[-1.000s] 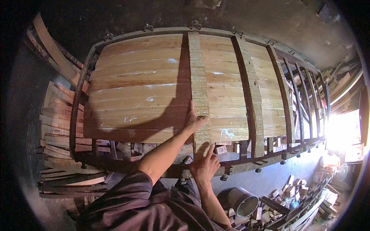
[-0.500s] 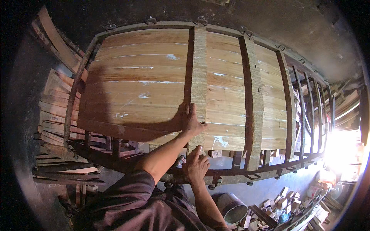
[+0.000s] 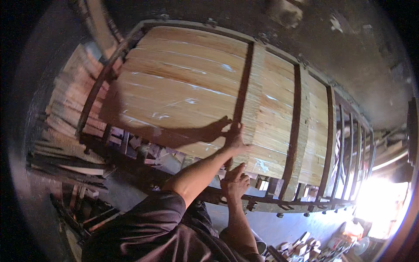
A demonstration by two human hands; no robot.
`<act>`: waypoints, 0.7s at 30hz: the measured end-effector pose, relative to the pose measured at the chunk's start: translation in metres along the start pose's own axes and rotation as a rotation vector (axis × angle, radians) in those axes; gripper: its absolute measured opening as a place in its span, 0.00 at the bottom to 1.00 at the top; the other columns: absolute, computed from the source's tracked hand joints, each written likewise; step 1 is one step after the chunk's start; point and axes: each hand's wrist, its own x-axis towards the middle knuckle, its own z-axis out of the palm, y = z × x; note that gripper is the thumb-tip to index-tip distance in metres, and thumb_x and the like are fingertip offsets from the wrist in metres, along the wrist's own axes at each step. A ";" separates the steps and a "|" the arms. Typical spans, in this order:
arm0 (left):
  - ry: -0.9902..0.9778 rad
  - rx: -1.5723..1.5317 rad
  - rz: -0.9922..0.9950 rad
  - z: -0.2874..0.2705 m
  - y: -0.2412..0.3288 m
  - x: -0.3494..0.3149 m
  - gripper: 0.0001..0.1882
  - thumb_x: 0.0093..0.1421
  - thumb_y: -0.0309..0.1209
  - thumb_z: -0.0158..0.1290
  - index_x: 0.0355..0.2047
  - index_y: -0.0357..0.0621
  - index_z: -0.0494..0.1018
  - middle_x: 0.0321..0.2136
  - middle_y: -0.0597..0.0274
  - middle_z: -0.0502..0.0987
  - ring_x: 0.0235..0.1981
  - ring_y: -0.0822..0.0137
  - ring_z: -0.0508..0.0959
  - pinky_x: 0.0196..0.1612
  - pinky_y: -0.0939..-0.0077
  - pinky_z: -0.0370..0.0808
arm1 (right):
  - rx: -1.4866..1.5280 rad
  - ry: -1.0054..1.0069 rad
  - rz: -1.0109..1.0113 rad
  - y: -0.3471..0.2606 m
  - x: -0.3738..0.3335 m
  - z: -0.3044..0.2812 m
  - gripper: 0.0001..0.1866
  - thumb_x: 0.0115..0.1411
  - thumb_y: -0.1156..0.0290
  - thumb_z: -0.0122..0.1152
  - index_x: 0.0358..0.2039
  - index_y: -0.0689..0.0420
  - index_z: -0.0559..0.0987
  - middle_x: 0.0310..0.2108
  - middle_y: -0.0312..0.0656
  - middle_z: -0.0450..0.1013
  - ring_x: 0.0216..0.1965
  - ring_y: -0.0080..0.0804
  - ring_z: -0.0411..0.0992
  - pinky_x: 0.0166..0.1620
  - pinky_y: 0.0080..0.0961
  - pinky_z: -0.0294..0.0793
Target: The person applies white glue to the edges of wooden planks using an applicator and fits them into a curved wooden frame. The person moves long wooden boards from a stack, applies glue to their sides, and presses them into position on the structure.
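A broad panel of pale wooden boards (image 3: pixel 174 87) lies in a long metal frame (image 3: pixel 101 87), with white smears along several board joints. Across the panel runs a rough wooden bar (image 3: pixel 254 83). My left hand (image 3: pixel 235 139) grips this bar near its near end, fingers along its left side and thumb across to the right. Just nearer to me, my right hand (image 3: pixel 235 183) is at the bar's near end, index finger stretched along it and the other fingers partly curled. Its palm side is hidden. A second wooden bar (image 3: pixel 301 126) crosses the panel farther right.
Bare metal rungs (image 3: pixel 349 148) continue at the frame's right end. Stacked boards (image 3: pixel 72 96) stand to the left. Wood offcuts (image 3: pixel 301 249) lie on the floor at lower right. Bolts stick out along the frame's near rail (image 3: pixel 270 208). Bright light enters from the right.
The whole view has turned and shifted, so the panel and hands appear farther right. Both hands stay at about the same place on the bar.
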 end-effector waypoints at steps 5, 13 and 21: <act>0.266 -0.159 0.257 -0.100 -0.005 -0.132 0.45 0.50 0.36 0.62 0.65 0.32 0.55 0.63 0.40 0.58 0.67 0.40 0.54 0.67 0.51 0.54 | -0.343 0.043 0.006 0.005 -0.002 0.036 0.56 0.54 0.44 0.62 0.71 0.61 0.45 0.48 0.59 0.71 0.43 0.49 0.74 0.39 0.49 0.74; 0.538 -0.108 0.167 -0.307 -0.148 -0.415 0.31 0.55 0.30 0.55 0.60 0.36 0.64 0.61 0.46 0.63 0.66 0.48 0.58 0.67 0.54 0.54 | -0.596 0.117 -0.278 0.010 -0.007 0.055 0.40 0.56 0.39 0.58 0.56 0.61 0.69 0.38 0.49 0.75 0.34 0.44 0.77 0.35 0.43 0.78; 1.158 0.124 -0.497 -0.408 -0.297 -0.622 0.26 0.59 0.36 0.57 0.56 0.39 0.68 0.52 0.44 0.73 0.53 0.46 0.73 0.57 0.57 0.69 | -0.106 0.504 -0.738 -0.112 -0.037 0.122 0.40 0.57 0.43 0.57 0.56 0.67 0.70 0.51 0.63 0.70 0.53 0.62 0.68 0.55 0.51 0.68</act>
